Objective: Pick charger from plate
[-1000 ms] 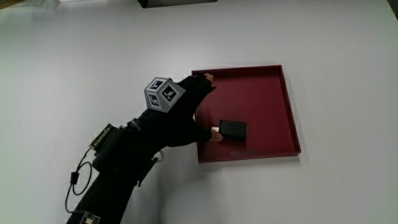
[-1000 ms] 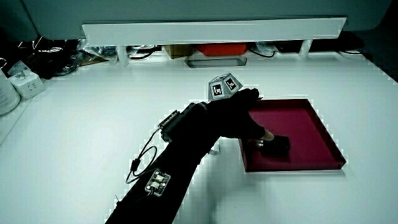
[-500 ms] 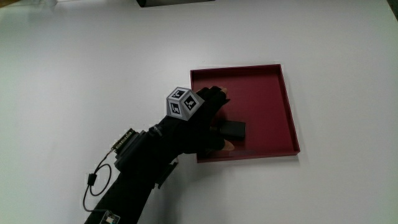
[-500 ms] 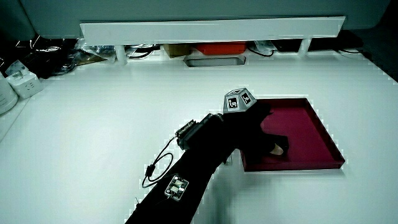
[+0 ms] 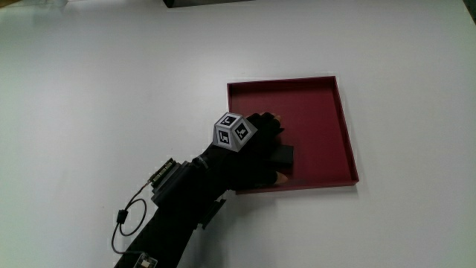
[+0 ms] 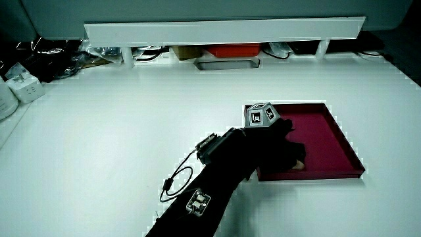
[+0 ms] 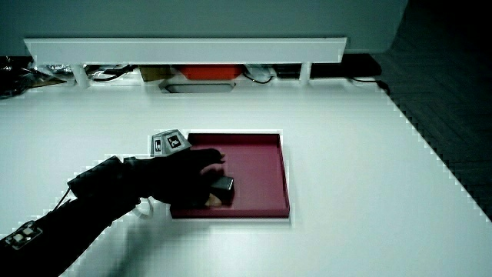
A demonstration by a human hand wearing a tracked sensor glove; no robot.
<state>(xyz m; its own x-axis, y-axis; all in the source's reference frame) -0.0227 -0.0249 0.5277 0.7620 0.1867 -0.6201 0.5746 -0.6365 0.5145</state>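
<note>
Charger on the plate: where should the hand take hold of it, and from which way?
Across its two short sides, from above. The charger is a small flat black block lying flat in the red plate, near the rim nearest the person. That low rim hinders a sideways approach. The hand is already over it, thumb at its near edge.

A broad white table (image 6: 118, 131) filled most of what could be seen, its top matte and evenly lit, without hard shadows. Taking the low white partition (image 6: 223, 29) as the landmark: it ran along the table's edge farthest from the person, raised on short white legs. Under it lay a clutter of cables (image 6: 59, 56), an orange-red box (image 6: 227, 51) and a flat grey tray (image 6: 227, 64). Near one end of the partition stood a white power strip (image 6: 25, 89). Above the partition rose a pale grey wall (image 7: 192, 17). Past the table's edge by the partition's end, dark floor (image 7: 438, 92) showed.
</note>
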